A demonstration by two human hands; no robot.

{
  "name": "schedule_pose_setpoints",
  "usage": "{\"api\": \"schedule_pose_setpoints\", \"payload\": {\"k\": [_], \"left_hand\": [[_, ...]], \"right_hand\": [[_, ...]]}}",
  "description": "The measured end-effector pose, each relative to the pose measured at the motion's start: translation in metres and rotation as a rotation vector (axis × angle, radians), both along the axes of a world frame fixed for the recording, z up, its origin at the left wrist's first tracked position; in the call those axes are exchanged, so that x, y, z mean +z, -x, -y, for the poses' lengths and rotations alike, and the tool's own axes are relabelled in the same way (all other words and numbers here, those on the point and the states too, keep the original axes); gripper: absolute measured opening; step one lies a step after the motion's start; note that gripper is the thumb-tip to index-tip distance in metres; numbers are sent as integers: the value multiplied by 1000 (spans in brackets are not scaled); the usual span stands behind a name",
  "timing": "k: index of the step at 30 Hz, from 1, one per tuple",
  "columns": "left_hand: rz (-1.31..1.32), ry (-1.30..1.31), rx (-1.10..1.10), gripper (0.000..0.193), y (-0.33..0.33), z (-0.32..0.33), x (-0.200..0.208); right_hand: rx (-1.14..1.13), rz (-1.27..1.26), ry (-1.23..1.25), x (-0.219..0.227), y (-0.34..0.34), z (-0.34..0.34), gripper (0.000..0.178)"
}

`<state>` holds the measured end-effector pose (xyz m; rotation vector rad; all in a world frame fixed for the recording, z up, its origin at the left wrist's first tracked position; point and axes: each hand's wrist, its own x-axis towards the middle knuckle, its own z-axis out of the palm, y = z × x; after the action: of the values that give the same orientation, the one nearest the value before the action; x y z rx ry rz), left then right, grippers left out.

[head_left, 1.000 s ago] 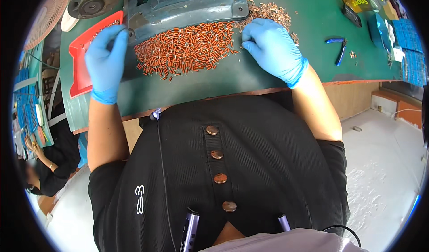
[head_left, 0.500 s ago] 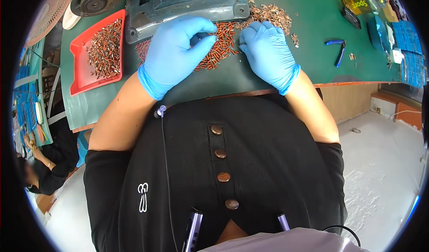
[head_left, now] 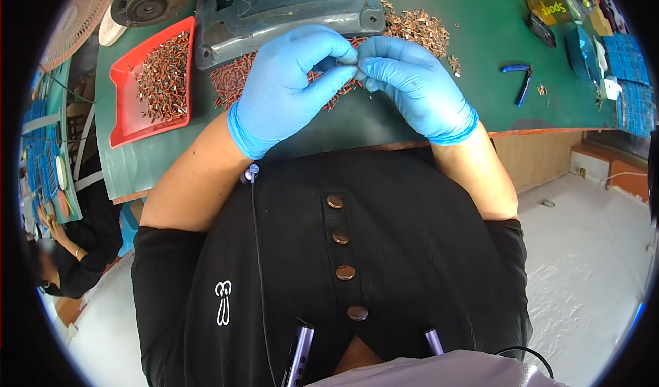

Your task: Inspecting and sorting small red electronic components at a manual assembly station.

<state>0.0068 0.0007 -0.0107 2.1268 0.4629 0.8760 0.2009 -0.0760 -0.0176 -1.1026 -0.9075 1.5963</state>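
My two blue-gloved hands meet at their fingertips over the green table, in front of the machine base. My left hand [head_left: 285, 88] is closed in a pinch, with thumb and forefinger touching near the right hand's fingertips. My right hand [head_left: 422, 88] pinches there too, its other fingers curled under. Anything between the fingertips is too small or hidden to make out. Under and beside the left hand spreads a pile of small red-brown cylindrical parts [head_left: 232, 83], partly covered by both hands. Beyond the right hand lies a heap of small copper and silver parts [head_left: 420, 31].
A red tray [head_left: 125, 112] with many small metal-ended parts stands at left. The grey machine base [head_left: 292, 26] rises behind my hands. Blue-handled pliers [head_left: 525, 88] lie at right, near a few loose parts. A fan [head_left: 75, 23] and another person's arm [head_left: 65, 239] show at far left.
My left hand has shifted right and its thumb and forefinger have closed together. The right hand has turned inward from the heap's edge, and the fingertips of both hands now meet.
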Motion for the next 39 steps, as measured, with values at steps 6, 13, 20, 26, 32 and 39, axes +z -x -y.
{"api": "schedule_pose_setpoints", "payload": {"k": [6,13,20,26,32,39], "left_hand": [[102,196,41,12,1,1,-1],[166,669,-11,14,5,6,2],[82,705,-59,14,5,6,2],[-29,695,-20,13,7,7,0],[-11,702,4,12,4,9,0],[-36,779,-33,14,8,4,5]], "right_hand": [[-58,-230,-209,5,9,3,19],[-152,64,-363,3,16,4,17],[-229,380,-530,-7,21,0,14],[-190,514,-483,-5,21,5,17],[-170,333,-410,-8,20,1,16],[-190,757,-476,0,21,5,12]]}}
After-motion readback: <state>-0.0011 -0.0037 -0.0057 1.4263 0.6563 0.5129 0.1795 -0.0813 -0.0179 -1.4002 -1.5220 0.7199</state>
